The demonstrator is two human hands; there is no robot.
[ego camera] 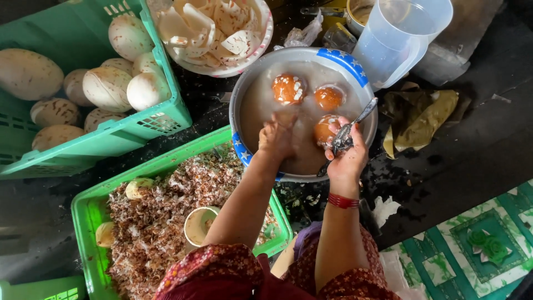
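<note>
Centrally, three orange-brown round fruits float in cloudy water inside a metal basin [355, 66] with a blue star-patterned rim. The nearest fruit [323, 131] lies against the right hand [347, 150], which is closed around the handle of a metal spoon [355, 122] whose bowl rests at the fruit. The left hand [277, 136] is dipped into the water just beside that fruit, fingers curled; whether it grips anything cannot be told. Two further fruits [288, 89] and [328, 98] float apart from both hands, nearer the far rim.

Judged from this pose, the step in hand is rinsing or scraping one fruit; the next move appears to call for steadying the slippery fruit against the spoon.

Outward: a green crate of husk shavings [161, 216] lies below the left arm, and a second green crate of pale peeled coconuts [105, 89] sits at upper left. A bowl of white flesh pieces [216, 33], a clear plastic jug [402, 39] and folded leaves [422, 116] ring the basin.
</note>
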